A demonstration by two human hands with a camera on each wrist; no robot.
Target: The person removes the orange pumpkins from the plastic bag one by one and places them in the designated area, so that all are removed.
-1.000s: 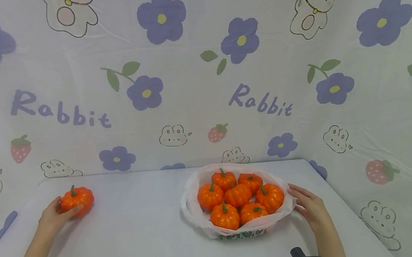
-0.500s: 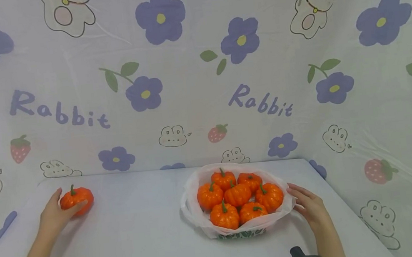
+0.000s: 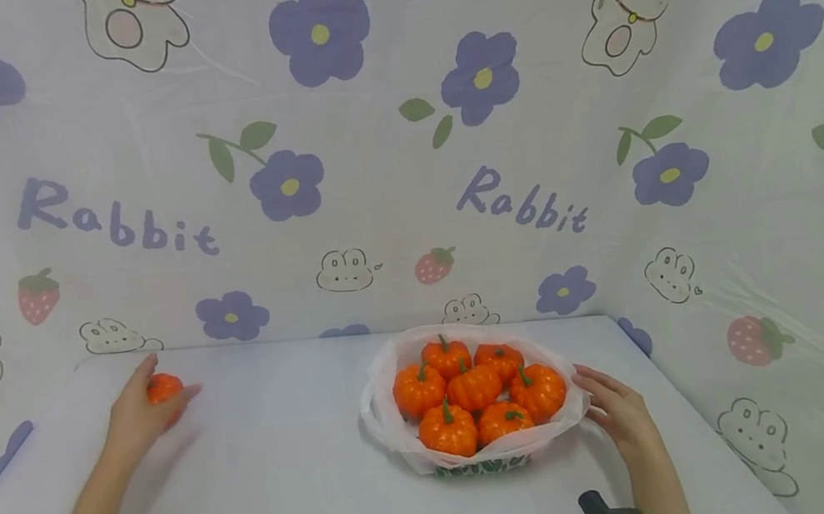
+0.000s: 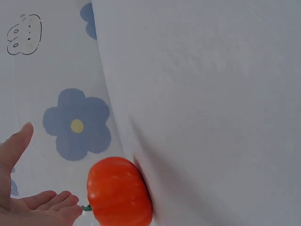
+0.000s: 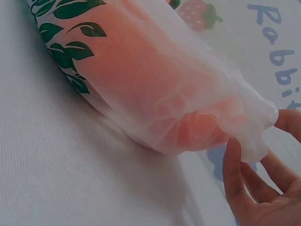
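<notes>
Head view, near right: the right hand (image 3: pixel 620 419) rests with relaxed fingers against the white bag (image 3: pixel 402 446) of toy pumpkins (image 3: pixel 474 389), apparently steadying it. Farther left, the left hand (image 3: pixel 143 407), fingers spread, cups a lone small pumpkin (image 3: pixel 162 387) on the table (image 3: pixel 291 471).

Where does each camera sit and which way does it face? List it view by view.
Head: worn high, looks forward and down at the table; both forearms, left hand, right hand show.
Left wrist: faces the loose pumpkin; fingers show.
Right wrist: faces the bag; fingertips show.
Shared: head and left wrist both see the loose pumpkin; head and right wrist the bag.
</notes>
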